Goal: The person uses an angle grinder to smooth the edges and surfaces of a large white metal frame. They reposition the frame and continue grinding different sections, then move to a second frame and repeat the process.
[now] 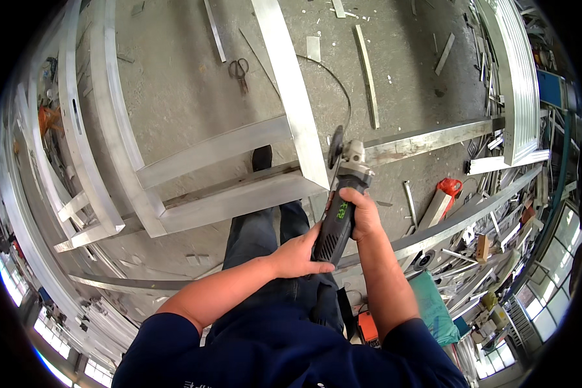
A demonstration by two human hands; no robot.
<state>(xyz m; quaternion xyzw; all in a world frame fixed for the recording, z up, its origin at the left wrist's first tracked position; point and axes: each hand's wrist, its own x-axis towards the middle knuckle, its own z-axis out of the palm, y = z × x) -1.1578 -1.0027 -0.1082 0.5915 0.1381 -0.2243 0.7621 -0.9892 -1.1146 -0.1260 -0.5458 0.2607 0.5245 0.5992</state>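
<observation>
Both my hands are on a dark angle grinder (pixel 335 226), held with its metal head pointing away from me. My left hand (pixel 301 251) wraps round the rear of its body, while my right hand (pixel 363 213) grips it nearer the head, thumb on top. The grinder's disc (pixel 335 147) stands on edge at the left of the head, close to the corner of a silvery metal frame (pixel 310 169). I cannot tell whether disc and frame touch. This frame of flat-sided bars rests on a long metal beam (pixel 427 141) running across in front of me.
Scissors (pixel 239 70) and loose strips (pixel 367 77) lie on the concrete floor. More metal frames (pixel 77 123) stand at the left. Stacked profiles (pixel 518 77) and piled offcuts are at the right, near a red plastic bag (pixel 451 187) and a green sack (pixel 434 309). A second beam (pixel 427 240) crosses nearer me.
</observation>
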